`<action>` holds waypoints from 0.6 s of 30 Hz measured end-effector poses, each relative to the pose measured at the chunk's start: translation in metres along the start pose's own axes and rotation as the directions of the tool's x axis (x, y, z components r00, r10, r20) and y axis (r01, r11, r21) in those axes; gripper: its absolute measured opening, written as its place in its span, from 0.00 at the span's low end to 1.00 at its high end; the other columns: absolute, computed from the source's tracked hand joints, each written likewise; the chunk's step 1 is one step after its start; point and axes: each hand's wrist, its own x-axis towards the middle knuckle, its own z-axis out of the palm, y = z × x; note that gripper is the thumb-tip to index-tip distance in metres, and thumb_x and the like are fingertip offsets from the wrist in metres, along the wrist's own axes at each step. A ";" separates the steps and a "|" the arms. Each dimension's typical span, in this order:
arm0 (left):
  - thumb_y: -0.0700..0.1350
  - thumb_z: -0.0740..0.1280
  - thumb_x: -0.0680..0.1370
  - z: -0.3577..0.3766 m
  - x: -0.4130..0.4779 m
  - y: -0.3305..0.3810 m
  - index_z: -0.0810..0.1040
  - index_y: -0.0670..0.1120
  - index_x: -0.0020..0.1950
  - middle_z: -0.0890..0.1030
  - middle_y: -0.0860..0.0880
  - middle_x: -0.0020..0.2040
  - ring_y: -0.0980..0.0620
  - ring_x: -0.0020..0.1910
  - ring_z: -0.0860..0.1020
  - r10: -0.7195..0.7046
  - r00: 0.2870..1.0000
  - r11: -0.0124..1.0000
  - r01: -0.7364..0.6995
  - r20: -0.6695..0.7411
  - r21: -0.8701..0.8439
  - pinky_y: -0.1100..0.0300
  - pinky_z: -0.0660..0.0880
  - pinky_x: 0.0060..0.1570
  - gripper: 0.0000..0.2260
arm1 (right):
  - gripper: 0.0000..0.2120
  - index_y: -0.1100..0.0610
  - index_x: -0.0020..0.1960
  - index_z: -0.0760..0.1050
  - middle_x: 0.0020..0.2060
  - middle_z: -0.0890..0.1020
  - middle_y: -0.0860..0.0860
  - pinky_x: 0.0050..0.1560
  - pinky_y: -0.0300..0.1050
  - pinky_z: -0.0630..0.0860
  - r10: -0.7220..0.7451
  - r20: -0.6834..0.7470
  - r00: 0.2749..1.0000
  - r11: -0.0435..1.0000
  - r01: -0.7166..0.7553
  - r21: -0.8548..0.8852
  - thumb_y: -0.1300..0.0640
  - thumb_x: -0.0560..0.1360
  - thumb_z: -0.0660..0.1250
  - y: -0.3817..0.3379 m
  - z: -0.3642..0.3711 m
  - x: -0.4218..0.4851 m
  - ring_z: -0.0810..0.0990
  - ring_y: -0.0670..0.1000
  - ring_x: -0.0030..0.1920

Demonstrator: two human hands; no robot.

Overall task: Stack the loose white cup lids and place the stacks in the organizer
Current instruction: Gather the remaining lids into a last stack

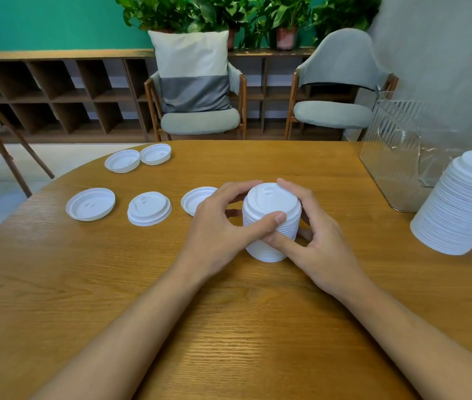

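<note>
Both hands clasp a short stack of lids (271, 210) standing mid-table (229, 327). The left hand (214, 226) has its fingers (263, 225) curled round the stack's left side, and the right hand (318, 243) grips the right side. Loose lids (90, 204) lie to the left. The clear organizer (393, 157) stands far right, near a taller stack (460, 209).

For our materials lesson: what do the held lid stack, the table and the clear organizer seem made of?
Lid stack: likely thin moulded plastic, matte white, crisp ridged rims. Table: wood or veneer, satin sheen, visible grain. Organizer: probably clear acrylic, glossy, ribbed wall you see through.
</note>
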 end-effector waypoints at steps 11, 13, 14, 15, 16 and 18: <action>0.61 0.62 0.83 -0.013 0.003 -0.017 0.77 0.52 0.75 0.81 0.58 0.69 0.59 0.71 0.76 0.036 0.996 0.999 -0.034 0.082 -0.019 0.53 0.73 0.70 0.24 | 0.39 0.36 0.75 0.65 0.69 0.73 0.32 0.68 0.52 0.77 0.018 0.007 1.000 0.999 -0.018 -0.036 0.36 0.68 0.78 0.003 0.001 0.001 0.72 0.41 0.71; 0.60 0.60 0.84 -0.028 0.006 -0.024 0.79 0.52 0.72 0.83 0.58 0.65 0.60 0.67 0.78 0.095 0.995 0.987 -0.088 -0.041 0.134 0.57 0.74 0.66 0.21 | 0.39 0.35 0.75 0.65 0.70 0.72 0.31 0.68 0.51 0.77 0.023 0.009 1.000 0.999 -0.023 -0.046 0.36 0.68 0.77 0.002 0.001 0.001 0.71 0.39 0.72; 0.56 0.63 0.84 -0.036 0.008 -0.028 0.81 0.51 0.68 0.83 0.58 0.62 0.60 0.63 0.79 0.135 0.985 0.964 -0.106 -0.106 0.243 0.58 0.75 0.63 0.17 | 0.39 0.35 0.75 0.64 0.70 0.72 0.31 0.68 0.50 0.77 0.024 0.009 1.000 0.999 -0.024 -0.048 0.36 0.68 0.77 0.002 0.001 0.001 0.71 0.39 0.72; 0.53 0.67 0.83 -0.043 0.011 -0.033 0.83 0.49 0.65 0.84 0.57 0.60 0.61 0.60 0.80 0.168 0.976 0.926 -0.108 -0.138 0.362 0.58 0.75 0.61 0.14 | 0.39 0.34 0.75 0.64 0.70 0.72 0.31 0.69 0.49 0.77 0.025 0.008 1.000 0.999 -0.025 -0.047 0.36 0.68 0.77 0.002 0.001 0.001 0.71 0.38 0.72; 0.50 0.70 0.82 -0.049 0.013 -0.038 0.83 0.48 0.63 0.84 0.55 0.59 0.60 0.58 0.79 0.175 0.976 0.876 -0.093 -0.130 0.474 0.58 0.75 0.60 0.12 | 0.39 0.34 0.75 0.64 0.70 0.72 0.31 0.69 0.49 0.76 0.027 0.007 1.000 0.999 -0.027 -0.044 0.36 0.68 0.77 0.002 0.001 0.001 0.70 0.38 0.72; 0.51 0.74 0.79 -0.054 0.016 -0.044 0.84 0.47 0.63 0.83 0.53 0.62 0.53 0.62 0.79 0.091 0.994 0.783 -0.033 -0.062 0.621 0.55 0.75 0.61 0.14 | 0.39 0.34 0.75 0.65 0.70 0.72 0.30 0.69 0.48 0.76 0.030 0.008 1.000 0.999 -0.030 -0.041 0.36 0.68 0.78 0.001 0.000 0.001 0.70 0.37 0.72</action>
